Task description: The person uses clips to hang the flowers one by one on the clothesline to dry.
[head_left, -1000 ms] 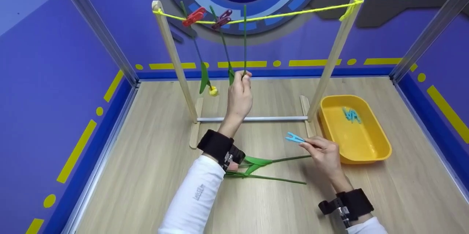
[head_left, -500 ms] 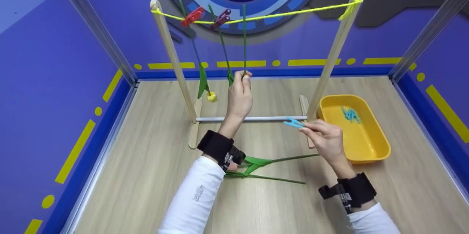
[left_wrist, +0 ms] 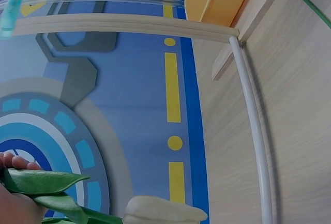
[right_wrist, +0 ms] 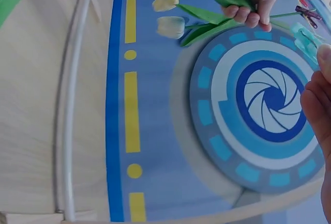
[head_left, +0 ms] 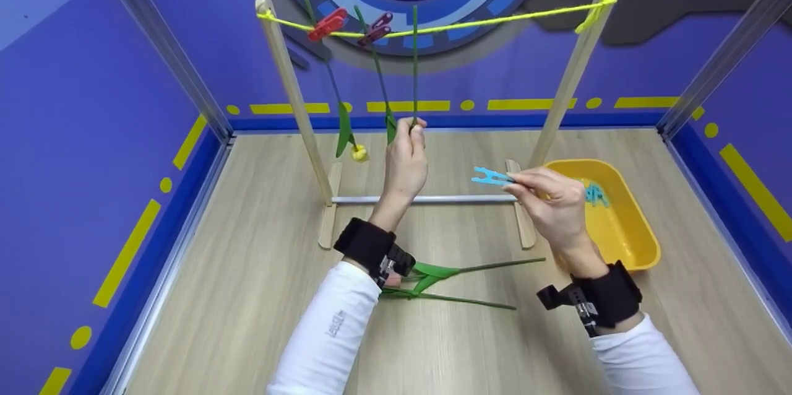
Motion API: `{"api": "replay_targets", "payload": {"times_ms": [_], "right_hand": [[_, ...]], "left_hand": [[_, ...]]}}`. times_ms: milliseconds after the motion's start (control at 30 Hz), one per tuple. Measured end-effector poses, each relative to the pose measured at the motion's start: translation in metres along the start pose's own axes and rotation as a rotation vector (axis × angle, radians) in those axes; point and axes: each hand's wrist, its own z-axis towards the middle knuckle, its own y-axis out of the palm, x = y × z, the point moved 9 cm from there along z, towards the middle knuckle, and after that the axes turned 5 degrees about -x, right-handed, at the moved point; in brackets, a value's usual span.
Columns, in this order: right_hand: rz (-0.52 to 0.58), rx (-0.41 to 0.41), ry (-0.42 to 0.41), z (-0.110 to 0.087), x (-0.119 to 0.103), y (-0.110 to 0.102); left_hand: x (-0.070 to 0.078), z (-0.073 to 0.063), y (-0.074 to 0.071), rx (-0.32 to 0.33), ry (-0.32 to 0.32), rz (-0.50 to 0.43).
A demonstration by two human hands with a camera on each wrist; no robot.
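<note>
My left hand grips an artificial tulip head down, its stem rising past the yellow string. The white bloom hangs below that hand in the left wrist view. Between thumb and fingers, my right hand pinches a light blue clothespin, below the string and to the right of the tulip. A red clothespin and a dark purple clothespin hold two more tulips on the string; one has a yellow bloom, the other a white bloom.
Wooden posts joined by a white bar carry the string. At the right, a yellow basin contains several blue clothespins, partly behind my right hand. Two tulips lie on the table, their heads mostly behind my left wrist.
My right hand has risen with the blue clothespin, up from near the table toward the string. My left hand keeps the tulip in place. The hanging yellow tulip sways slightly.
</note>
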Motion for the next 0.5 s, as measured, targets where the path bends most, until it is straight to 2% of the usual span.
{"api": "replay_targets", "payload": {"times_ms": [233, 500], "right_hand": [[-0.019, -0.039, -0.003, 0.030, -0.010, 0.005], [-0.073, 0.025, -0.018, 0.073, -0.021, -0.005]], "left_hand": [[-0.003, -0.001, 0.000, -0.006, -0.008, -0.022], [0.001, 0.001, 0.002, -0.027, -0.019, -0.052]]}}
